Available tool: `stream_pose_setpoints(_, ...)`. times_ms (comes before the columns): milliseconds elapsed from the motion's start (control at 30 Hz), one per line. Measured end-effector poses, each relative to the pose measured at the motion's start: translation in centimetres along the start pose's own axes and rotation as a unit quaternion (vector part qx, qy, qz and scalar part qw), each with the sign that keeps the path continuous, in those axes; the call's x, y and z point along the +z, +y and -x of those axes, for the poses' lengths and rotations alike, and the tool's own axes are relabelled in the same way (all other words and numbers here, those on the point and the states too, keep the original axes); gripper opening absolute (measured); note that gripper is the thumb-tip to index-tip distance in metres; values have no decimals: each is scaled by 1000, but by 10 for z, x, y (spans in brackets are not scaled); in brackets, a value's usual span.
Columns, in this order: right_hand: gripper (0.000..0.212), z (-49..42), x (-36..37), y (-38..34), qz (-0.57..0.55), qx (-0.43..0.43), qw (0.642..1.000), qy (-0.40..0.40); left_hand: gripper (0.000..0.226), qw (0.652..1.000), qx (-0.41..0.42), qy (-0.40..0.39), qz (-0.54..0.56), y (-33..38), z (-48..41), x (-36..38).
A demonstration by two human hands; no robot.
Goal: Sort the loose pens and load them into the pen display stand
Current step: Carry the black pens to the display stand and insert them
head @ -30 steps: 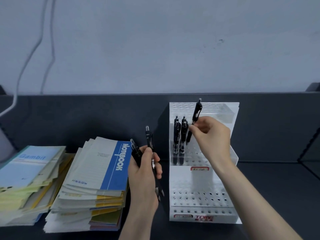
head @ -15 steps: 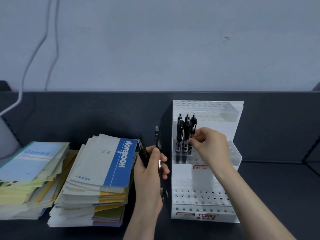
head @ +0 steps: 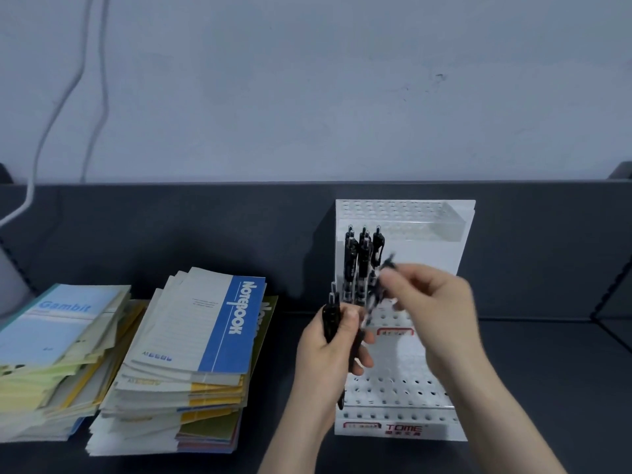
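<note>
A white tiered pen display stand with rows of holes stands on the dark desk. Three black pens stand upright at the left of its middle tier. My left hand grips a black pen just left of the stand's front. My right hand is in front of the middle tier and pinches another black pen, blurred and tilted, its lower end near my left hand's fingers.
Two stacks of notebooks lie left of the stand: one topped by a blue-and-white "Notebook" cover, one by a light blue "Gambit" cover. A dark partition runs behind. White cables hang on the wall.
The pen held by my right hand went into the middle tier beside the other two. My right hand then came back to my left hand and took hold of another pen.
</note>
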State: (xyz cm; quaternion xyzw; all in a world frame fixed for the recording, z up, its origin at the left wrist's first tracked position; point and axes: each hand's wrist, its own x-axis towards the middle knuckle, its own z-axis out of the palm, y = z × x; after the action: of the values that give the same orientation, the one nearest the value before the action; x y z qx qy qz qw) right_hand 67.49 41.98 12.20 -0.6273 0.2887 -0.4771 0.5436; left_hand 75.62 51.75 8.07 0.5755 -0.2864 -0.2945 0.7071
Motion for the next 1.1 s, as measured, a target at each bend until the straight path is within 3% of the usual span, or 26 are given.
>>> stream_pose_setpoints(100,8,-15,-17,-16,-63,-54,988,131,24,999,-27,44,10,-2,-4,-6)
stream_pose_setpoints(167,11,-24,-21,-22,-17,-101,982,161,26,997,-41,64,21,0,-5,-10)
stream_pose_setpoints(367,19,-30,0,-13,127,-163,971,122,19,994,-57,81,44,3,-6,-9)
stream_pose_setpoints(567,11,-32,10,4,242,-183,950,73,10,995,-23,93,22,5,-3,-11)
stream_pose_setpoints(800,8,-36,14,13,270,-185,943,64,17,997,-1,75,-3,3,-3,-16)
stream_pose_setpoints(1100,13,-21,2,10,226,-137,961,79,22,999,31,14,-37,1,-1,-13)
